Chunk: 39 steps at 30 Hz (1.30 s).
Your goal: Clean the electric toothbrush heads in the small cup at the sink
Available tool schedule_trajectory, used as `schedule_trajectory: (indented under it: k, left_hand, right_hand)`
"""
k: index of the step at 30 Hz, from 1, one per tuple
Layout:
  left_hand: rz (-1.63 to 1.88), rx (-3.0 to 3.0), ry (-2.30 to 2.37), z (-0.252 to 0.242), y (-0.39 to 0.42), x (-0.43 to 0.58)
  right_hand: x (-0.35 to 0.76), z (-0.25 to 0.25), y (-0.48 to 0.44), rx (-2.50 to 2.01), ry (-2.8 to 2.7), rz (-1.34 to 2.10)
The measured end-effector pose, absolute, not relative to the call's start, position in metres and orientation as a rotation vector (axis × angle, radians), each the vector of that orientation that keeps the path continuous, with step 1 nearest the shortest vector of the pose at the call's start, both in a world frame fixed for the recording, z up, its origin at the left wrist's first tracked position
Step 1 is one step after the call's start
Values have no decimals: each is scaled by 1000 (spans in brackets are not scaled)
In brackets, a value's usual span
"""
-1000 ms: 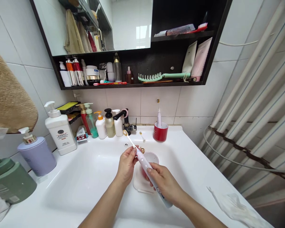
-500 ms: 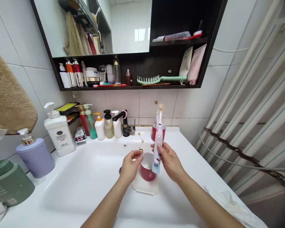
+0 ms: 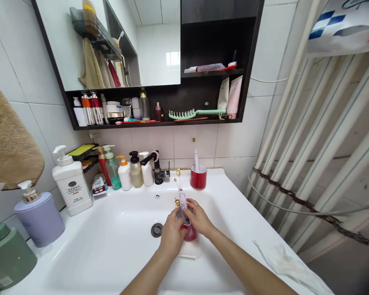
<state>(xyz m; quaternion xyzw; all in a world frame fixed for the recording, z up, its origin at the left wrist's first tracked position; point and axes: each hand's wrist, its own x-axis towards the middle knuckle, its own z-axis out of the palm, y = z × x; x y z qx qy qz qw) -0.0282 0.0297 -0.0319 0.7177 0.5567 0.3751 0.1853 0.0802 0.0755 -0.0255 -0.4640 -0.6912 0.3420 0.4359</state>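
Note:
Over the sink, my right hand is closed round a pale pink electric toothbrush, head up. Its lower end is at the mouth of a red cup; how deep it sits is hidden by my fingers. My left hand is closed at the cup's left side, thumb against it. Below the cup lies a whitish, flat piece. A small gold object shows just beyond my left fingers. Another red cup stands on the back ledge with a pink toothbrush upright in it.
A black faucet rises behind the sink, left of my hands. Several pump bottles line the back left, and a lilac one stands nearer. Overhead is a dark cabinet. White pipes run along the right, above a crumpled white cloth.
The toothbrush in my right hand has come down and left to the cup's mouth. My left hand has moved in against the cup. The view has shifted slightly.

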Motion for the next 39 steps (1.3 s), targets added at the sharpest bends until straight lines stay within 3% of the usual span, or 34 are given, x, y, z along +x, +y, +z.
schedule_trajectory:
  k: [11,18,28,39]
  left_hand:
    - [1041,2319,1307,19,63,25]
    - [983,2399,1245,36,116,78]
    - [885,2450,1399,33,167,99]
    - [860,2470,1713,40,169,65]
  right_hand:
    - [154,23,89,-1083,-1657,521]
    - [201,28,138,-1215,-1419,557]
    - [214,21,203,-1310,-1324,550]
    - [207,28,222,-1376,-1296,467]
